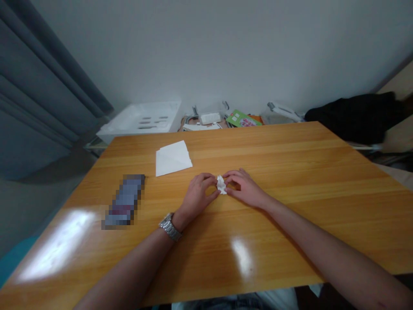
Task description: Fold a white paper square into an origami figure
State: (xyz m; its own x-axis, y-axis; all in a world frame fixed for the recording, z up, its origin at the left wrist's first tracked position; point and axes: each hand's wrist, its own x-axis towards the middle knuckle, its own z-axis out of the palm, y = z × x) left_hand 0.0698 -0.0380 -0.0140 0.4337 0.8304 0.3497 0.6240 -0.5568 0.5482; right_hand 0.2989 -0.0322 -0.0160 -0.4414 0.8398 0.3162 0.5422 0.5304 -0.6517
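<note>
A small folded white paper piece (221, 184) sits at the middle of the wooden table (290, 172), pinched from both sides. My left hand (197, 196), with a metal watch on its wrist, closes its fingers on the piece's left side. My right hand (245, 187) pinches its right side with fingertips pressed together. Both hands rest low on the tabletop.
A folded white paper sheet (172, 158) lies farther back on the left. A blurred flat object (124, 201) lies at the left. Behind the table stand a white tray (142, 120), a green packet (242, 119), cables and a black garment (355, 116).
</note>
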